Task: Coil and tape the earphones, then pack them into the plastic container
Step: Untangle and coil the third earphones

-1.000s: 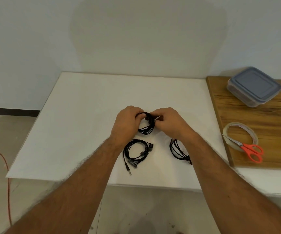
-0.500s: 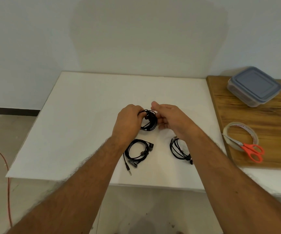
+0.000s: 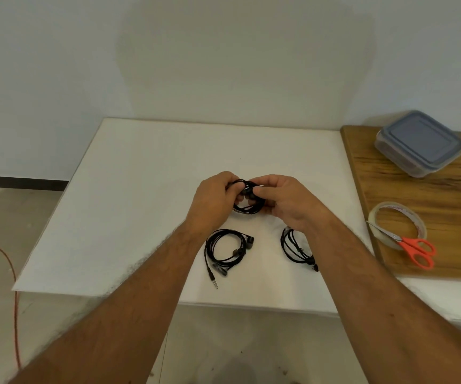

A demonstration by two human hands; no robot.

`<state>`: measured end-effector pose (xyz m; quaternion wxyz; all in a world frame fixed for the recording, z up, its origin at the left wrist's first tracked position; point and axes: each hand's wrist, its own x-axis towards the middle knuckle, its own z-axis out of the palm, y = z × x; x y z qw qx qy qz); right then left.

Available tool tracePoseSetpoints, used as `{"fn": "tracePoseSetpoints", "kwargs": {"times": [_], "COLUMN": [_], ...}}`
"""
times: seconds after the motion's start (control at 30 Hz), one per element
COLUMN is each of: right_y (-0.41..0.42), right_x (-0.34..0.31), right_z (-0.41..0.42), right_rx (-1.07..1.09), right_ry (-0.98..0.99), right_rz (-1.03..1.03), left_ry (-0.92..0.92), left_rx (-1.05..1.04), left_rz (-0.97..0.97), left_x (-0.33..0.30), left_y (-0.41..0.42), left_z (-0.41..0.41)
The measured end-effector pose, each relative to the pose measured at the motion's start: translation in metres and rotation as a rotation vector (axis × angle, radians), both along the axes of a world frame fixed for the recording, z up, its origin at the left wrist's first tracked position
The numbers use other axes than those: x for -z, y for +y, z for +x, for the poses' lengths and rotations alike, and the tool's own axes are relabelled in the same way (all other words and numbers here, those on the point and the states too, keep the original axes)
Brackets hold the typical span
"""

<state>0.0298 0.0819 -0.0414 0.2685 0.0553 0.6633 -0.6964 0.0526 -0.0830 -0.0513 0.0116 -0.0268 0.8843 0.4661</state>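
Both hands hold one coiled pair of black earphones (image 3: 247, 209) just above the middle of the white table (image 3: 140, 189). My left hand (image 3: 212, 200) grips the coil's left side. My right hand (image 3: 284, 203) pinches its upper right part between thumb and fingers. A second black coil (image 3: 225, 250) lies on the table below my left hand, its jack plug sticking out toward me. A third coil (image 3: 296, 249) lies below my right hand, partly hidden by my right forearm. The plastic container (image 3: 419, 142) with a grey-blue lid on it stands at the far right.
A wooden board (image 3: 423, 200) covers the table's right side and carries the container, a roll of clear tape (image 3: 395, 223) and orange-handled scissors (image 3: 415, 249) lying across the roll. An orange cable (image 3: 10, 270) runs over the floor at the left.
My right hand shifted on the coil: from a fist-like grip it opened briefly, then came back to pinch the coil's upper right. The left hand kept its hold.
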Motion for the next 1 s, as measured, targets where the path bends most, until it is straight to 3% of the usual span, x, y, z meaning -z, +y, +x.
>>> {"fn": "tracePoseSetpoints", "kwargs": {"times": [0.3, 0.53, 0.8, 1.0], "right_y": [-0.002, -0.008, -0.009, -0.012], "right_x": [0.0, 0.001, 0.003, 0.005], "right_z": [0.0, 0.002, 0.002, 0.004], "right_rx": [-0.002, 0.065, 0.146, 0.107], "right_ry": [0.003, 0.002, -0.111, -0.137], "right_rz": [-0.043, -0.057, -0.14, -0.216], "left_ry": [-0.254, -0.327, -0.24, -0.22], "left_rx": [-0.1, -0.175, -0.219, -0.244], "left_rz": [0.625, 0.828, 0.578, 0.549], "left_x": [-0.004, -0.006, -0.002, -0.004], "left_y": [-0.004, -0.005, -0.001, 0.001], "left_z": [0.002, 0.003, 0.004, 0.003]}}
